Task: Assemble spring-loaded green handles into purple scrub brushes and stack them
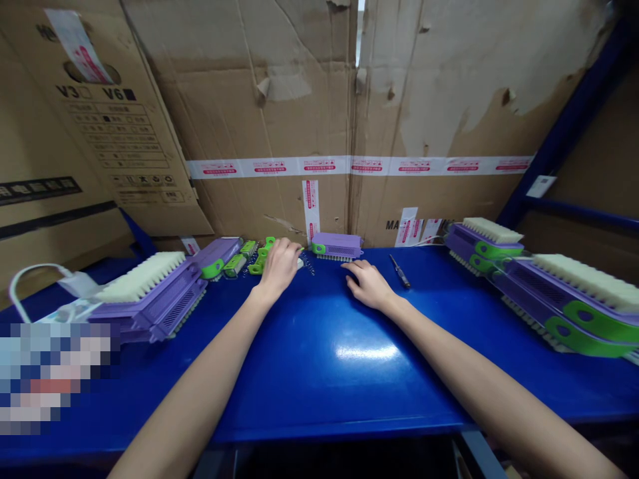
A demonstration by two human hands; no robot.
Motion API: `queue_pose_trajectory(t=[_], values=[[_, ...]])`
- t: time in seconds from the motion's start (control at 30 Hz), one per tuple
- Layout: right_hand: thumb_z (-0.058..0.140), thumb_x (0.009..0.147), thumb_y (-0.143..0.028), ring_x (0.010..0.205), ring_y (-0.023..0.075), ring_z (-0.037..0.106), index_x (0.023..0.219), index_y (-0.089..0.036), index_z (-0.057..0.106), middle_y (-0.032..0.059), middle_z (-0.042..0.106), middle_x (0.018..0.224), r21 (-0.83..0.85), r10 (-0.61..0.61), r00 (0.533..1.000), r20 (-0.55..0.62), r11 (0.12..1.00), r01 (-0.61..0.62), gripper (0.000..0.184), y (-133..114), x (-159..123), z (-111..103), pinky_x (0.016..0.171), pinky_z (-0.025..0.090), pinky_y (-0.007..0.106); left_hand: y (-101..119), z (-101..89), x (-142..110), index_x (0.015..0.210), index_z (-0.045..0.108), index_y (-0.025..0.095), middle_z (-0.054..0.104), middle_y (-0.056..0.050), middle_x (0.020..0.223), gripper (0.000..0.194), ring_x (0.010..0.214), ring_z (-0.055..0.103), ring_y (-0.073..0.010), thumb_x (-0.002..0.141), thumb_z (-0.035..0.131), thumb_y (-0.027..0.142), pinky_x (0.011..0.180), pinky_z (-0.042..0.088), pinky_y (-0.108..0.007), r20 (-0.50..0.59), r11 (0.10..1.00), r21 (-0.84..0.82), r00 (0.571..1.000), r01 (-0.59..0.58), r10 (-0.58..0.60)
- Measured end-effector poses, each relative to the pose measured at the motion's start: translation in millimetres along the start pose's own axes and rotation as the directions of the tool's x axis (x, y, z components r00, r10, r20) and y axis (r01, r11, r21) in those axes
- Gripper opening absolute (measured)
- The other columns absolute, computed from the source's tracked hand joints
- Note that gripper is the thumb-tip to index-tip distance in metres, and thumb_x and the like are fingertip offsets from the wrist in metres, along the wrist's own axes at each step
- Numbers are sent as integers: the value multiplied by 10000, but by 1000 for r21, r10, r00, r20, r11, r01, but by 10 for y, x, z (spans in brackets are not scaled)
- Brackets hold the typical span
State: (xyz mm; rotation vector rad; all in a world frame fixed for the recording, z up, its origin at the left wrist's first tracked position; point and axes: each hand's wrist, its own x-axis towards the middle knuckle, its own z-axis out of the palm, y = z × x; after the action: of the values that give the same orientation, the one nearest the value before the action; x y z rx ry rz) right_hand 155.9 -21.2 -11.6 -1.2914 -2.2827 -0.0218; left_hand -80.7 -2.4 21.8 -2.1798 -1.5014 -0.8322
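Observation:
My left hand [283,264] is at the back of the blue table, its fingers bent down over a group of small green plastic parts [258,261]. The fingertips are partly hidden, and I cannot make out what is in them. Tiny metal pieces, perhaps screws, [310,266] lie just right of it. My right hand [368,283] rests on the tabletop, holding nothing, with its fingers loosely apart. Just behind it stands a purple brush-like unit [338,245] with a green end and pale bristles underneath. A screwdriver [400,271] lies to its right.
Stacked purple units with pale bristle pads [144,293] stand at the left, beside a white plug and cable [78,283]. More stacks [574,293] line the right side. Cardboard sheets [279,113] wall off the back. A blue metal post [559,120] rises at right.

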Motion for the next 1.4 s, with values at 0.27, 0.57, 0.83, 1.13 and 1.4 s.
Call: queue_pose_trajectory(t=[0.27, 0.57, 0.83, 1.13, 1.4], values=[[436, 868, -169, 1061, 225, 540, 1237, -140, 543, 106, 625, 1173, 6, -45, 998, -38, 999, 46, 385, 10, 5, 9, 914, 412, 363, 517, 83, -124, 939, 607, 153, 607, -91, 943, 228, 904, 529, -219, 932, 391, 225, 778, 396, -350, 204, 935, 1, 916, -354, 346], [469, 845, -161, 967, 204, 590, 1229, -145, 560, 95, 681, 1051, 60, -132, 991, 38, 990, 129, 395, -41, -14, -35, 852, 428, 331, 522, 79, -156, 993, 612, 117, 587, -148, 1017, 225, 998, 505, -288, 853, 436, 134, 845, 383, -430, 242, 886, 188, 894, -425, 377], [469, 839, -141, 1005, 208, 591, 1247, -146, 541, 73, 698, 1051, 74, -123, 991, 45, 990, 120, 415, -57, -17, -49, 870, 414, 344, 325, 59, -137, 913, 663, 155, 617, -146, 952, 274, 1023, 520, -291, 781, 469, 13, 1008, 282, -566, 261, 907, 263, 929, -330, 262], [466, 841, -162, 984, 205, 594, 1269, -157, 519, 96, 676, 1067, 54, -115, 993, 24, 992, 114, 431, -50, -21, -36, 868, 423, 349, 385, -14, -64, 986, 639, 103, 625, -161, 889, 282, 923, 537, -278, 865, 388, 144, 999, 305, -523, 59, 899, 313, 951, -305, 303], [530, 826, -281, 1142, 258, 525, 1394, -156, 343, 151, 551, 1282, 113, -154, 981, -121, 979, 168, 611, -35, -7, 4, 942, 434, 427, 570, -179, -91, 1048, 596, 137, 626, -139, 963, 295, 953, 534, -258, 901, 380, 273, 954, 349, -485, -117, 941, 98, 936, -323, 333]])
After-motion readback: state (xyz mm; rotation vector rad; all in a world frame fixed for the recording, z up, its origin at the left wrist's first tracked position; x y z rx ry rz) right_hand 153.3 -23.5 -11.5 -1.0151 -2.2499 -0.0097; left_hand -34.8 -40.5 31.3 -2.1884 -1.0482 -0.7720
